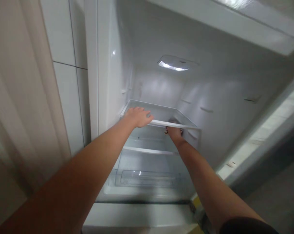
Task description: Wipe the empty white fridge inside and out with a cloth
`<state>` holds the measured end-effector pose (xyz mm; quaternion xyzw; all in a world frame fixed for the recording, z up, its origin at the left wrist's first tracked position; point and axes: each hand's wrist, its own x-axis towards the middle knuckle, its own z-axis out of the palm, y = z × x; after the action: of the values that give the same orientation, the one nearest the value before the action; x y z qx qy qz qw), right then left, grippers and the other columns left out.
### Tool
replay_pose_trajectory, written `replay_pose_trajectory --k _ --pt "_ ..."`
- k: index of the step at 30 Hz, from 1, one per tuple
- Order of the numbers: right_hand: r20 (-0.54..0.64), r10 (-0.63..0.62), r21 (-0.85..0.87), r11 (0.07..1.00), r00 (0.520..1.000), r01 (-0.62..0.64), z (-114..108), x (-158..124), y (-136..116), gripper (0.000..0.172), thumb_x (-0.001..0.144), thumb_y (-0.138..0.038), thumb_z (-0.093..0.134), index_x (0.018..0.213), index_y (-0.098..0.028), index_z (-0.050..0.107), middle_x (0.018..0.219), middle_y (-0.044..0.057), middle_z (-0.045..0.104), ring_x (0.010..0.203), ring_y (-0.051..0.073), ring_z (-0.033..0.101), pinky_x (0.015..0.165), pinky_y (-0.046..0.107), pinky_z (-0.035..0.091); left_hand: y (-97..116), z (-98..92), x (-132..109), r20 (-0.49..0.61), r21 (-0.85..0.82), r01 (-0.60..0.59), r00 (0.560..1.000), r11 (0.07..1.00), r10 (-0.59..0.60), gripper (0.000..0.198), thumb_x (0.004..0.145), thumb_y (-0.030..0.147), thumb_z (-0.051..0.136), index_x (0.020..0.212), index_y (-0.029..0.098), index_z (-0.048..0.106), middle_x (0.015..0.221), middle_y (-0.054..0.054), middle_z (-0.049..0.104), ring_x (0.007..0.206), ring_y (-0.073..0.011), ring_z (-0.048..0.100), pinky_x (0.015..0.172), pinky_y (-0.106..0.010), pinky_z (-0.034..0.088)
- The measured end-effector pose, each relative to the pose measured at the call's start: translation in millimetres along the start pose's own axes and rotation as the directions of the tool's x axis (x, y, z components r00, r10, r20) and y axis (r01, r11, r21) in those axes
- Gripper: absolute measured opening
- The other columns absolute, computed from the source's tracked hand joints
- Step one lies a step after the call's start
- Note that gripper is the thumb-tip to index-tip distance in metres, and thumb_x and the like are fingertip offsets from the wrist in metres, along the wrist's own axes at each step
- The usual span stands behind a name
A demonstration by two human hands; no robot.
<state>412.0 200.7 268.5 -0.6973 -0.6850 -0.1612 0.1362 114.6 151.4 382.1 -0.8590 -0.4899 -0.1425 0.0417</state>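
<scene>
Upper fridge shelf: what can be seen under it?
Under the upper fridge shelf are the right hand, which seems to grip a dark, striped thing, and a lower shelf. The hand covers part of that thing; I can't tell what it is.

Watching from afar, I've got the fridge (103, 84) ahead, tiled wall (64, 84) to its left. Lamp (173, 67) high up, upper shelf (161, 123) beneath, lower shelf (147, 150) under that, drawer (149, 178) lowest. Left hand (139, 117) on the upper shelf's front edge; right hand (174, 132) below that edge, farther right.
</scene>
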Motion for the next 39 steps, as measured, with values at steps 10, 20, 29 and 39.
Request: replay_pose_trajectory --k 10,20,29,39 --pt "0.076 0.193 -0.194 0.965 0.978 -0.175 -47 -145 -30 0.034 0.105 -0.017 0.049 0.132 -0.021 0.069 0.132 0.019 0.07 0.127 0.034 0.061 0.109 0.055 0.044 -1 1.1 -2 -0.043 -0.015 -0.011 0.999 1.0 0.01 0.067 0.106 0.051 0.025 0.155 0.025 0.061 0.163 -0.011 0.06 0.15 -0.0361 0.055 0.125 -0.056 0.04" --pt "0.007 0.203 0.066 0.977 0.979 -0.203 -96 -229 -22 0.052 0.098 -0.013 0.049 0.146 -0.028 0.063 0.139 0.006 0.071 0.126 0.022 0.065 0.106 0.032 0.05 23 22.6 -83 -0.497 -0.038 -0.098 0.865 0.995 0.066 0.06 0.108 0.037 0.026 0.156 0.015 0.056 0.166 -0.016 0.055 0.156 -0.0321 0.048 0.132 -0.055 0.032" --pt "-0.523 0.031 -0.176 0.974 0.851 -0.144 -246 -182 -41 0.062 0.104 -0.018 0.054 0.164 -0.036 0.05 0.177 0.008 0.033 0.154 0.038 0.032 0.122 0.054 0.027 17 230.9 -231 -0.225 0.056 -0.619 0.757 0.783 0.614 0.066 0.104 0.028 0.049 0.166 0.047 0.039 0.169 0.007 0.053 0.148 -0.0233 0.057 0.127 -0.043 0.045" --pt "-0.172 0.07 -0.157 0.983 0.983 -0.098 -166 -172 -8 0.059 0.102 -0.008 0.041 0.157 -0.02 0.058 0.142 0.017 0.07 0.135 0.03 0.057 0.117 0.047 0.038 -59 292.2 -288 -0.139 0.021 -0.655 0.746 0.755 0.651 0.08 0.101 0.048 0.06 0.169 0.055 0.018 0.17 0.007 0.046 0.15 -0.0244 0.058 0.121 -0.035 0.05"
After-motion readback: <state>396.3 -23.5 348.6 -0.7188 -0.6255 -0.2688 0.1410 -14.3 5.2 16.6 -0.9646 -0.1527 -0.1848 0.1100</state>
